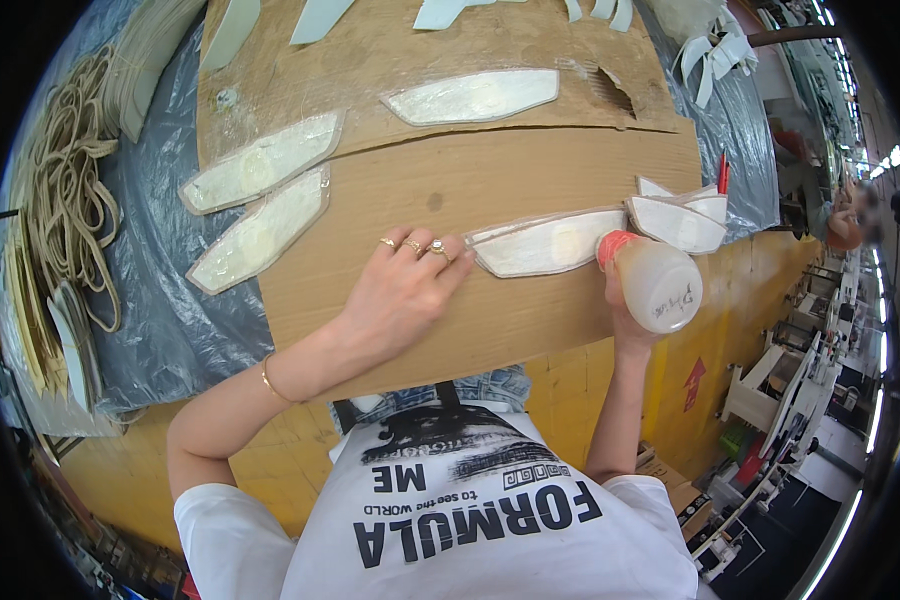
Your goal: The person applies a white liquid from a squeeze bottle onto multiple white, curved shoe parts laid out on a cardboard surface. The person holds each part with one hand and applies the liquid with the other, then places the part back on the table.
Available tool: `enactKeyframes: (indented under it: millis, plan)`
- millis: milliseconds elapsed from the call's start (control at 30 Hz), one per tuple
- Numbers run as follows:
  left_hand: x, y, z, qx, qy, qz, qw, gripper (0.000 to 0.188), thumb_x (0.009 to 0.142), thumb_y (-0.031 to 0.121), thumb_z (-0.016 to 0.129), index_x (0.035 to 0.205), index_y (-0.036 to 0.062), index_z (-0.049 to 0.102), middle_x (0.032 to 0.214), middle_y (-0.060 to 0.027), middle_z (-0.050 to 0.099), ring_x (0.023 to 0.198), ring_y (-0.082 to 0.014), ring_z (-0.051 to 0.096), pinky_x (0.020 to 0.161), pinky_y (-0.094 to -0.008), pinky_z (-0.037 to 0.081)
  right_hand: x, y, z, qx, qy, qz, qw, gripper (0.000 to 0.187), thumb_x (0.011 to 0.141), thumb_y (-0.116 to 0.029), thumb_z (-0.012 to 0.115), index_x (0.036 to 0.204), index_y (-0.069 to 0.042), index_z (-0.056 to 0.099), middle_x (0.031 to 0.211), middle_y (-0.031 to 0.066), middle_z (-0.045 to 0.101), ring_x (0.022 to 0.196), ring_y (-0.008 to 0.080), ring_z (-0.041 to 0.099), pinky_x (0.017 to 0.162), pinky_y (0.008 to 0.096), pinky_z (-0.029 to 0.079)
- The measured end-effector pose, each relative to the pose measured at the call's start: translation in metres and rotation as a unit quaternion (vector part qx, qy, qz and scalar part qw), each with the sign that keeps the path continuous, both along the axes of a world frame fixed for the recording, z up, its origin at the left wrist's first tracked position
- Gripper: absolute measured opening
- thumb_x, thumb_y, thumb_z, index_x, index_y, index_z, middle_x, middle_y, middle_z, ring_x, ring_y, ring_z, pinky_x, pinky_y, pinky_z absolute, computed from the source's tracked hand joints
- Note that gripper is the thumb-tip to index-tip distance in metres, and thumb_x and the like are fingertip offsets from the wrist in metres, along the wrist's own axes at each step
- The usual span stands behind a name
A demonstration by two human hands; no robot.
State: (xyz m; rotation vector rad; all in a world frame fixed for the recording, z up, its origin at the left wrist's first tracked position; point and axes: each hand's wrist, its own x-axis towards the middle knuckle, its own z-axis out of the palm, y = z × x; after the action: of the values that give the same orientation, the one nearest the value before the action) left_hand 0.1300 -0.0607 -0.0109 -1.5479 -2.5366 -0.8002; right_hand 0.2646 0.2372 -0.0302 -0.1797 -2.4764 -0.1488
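In my right hand (628,310) is a translucent plastic squeeze bottle (662,290) with a red-orange collar. The bottle tips forward, its collar end over the right end of a white curved panel (540,247) with a beige border; its tip is hidden. My left hand (405,285), with rings on its fingers, is closed, thumb and fingertips at the panel's left end, where a second panel's edge shows underneath. Just to the right lies a small pile of similar white panels (678,222). All these rest on a brown cardboard sheet (410,210).
Shiny, coated-looking panels (260,228) lie at the left of the cardboard, another (475,95) at its far side. A torn slit (618,92) marks the board. Beige cords (70,180) are heaped at far left on plastic sheeting (160,270). A red pen (723,173) stands by the pile.
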Motion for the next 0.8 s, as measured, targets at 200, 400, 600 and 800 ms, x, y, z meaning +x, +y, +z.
enactKeyframes:
  millis: [200,400,600,800]
  plan:
    - [-0.005,0.002,0.008,-0.003,-0.050,-0.002,0.999,0.019,0.081,0.008,0.070,0.100,0.0055,0.071,0.097,-0.0050,0.061,0.088,-0.0225,0.059,0.082,-0.0379,0.044,-0.031,-0.076,0.007,-0.410,-0.013,0.184,0.894,0.064,0.070,-0.022,0.086,0.120,-0.002,0.052,0.106,0.0123,0.061,0.088,0.0259,0.065,0.071,0.0358,0.054]
    - [-0.002,0.004,0.011,-0.013,-0.026,0.013,1.000,0.016,0.084,0.010,0.070,0.100,0.0068,0.071,0.095,-0.0049,0.061,0.086,-0.0221,0.059,0.081,-0.0370,0.044,-0.041,-0.063,0.031,-0.461,0.030,0.112,0.880,0.067,0.064,-0.015,0.088,0.119,0.000,0.054,0.101,0.0126,0.064,0.085,0.0226,0.066,0.075,0.0359,0.055]
    - [-0.014,0.004,0.032,0.022,-0.242,0.009,0.970,0.015,0.085,0.017,0.072,0.096,0.0062,0.071,0.096,-0.0078,0.062,0.087,-0.0257,0.059,0.082,-0.0380,0.044,-0.023,-0.020,0.052,-0.428,0.170,-0.051,0.886,0.051,0.070,-0.012,0.082,0.113,0.002,0.059,0.108,0.0124,0.065,0.098,0.0223,0.064,0.088,0.0370,0.053]
    - [-0.019,0.054,0.043,0.047,-0.150,0.071,0.985,0.018,0.087,0.021,0.070,0.096,0.0059,0.070,0.100,-0.0101,0.062,0.088,-0.0291,0.059,0.084,-0.0421,0.044,-0.013,-0.023,0.048,-0.763,0.263,0.000,0.591,0.047,0.084,-0.021,0.066,0.123,0.001,0.053,0.110,0.0107,0.063,0.097,0.0209,0.062,0.089,0.0369,0.053]
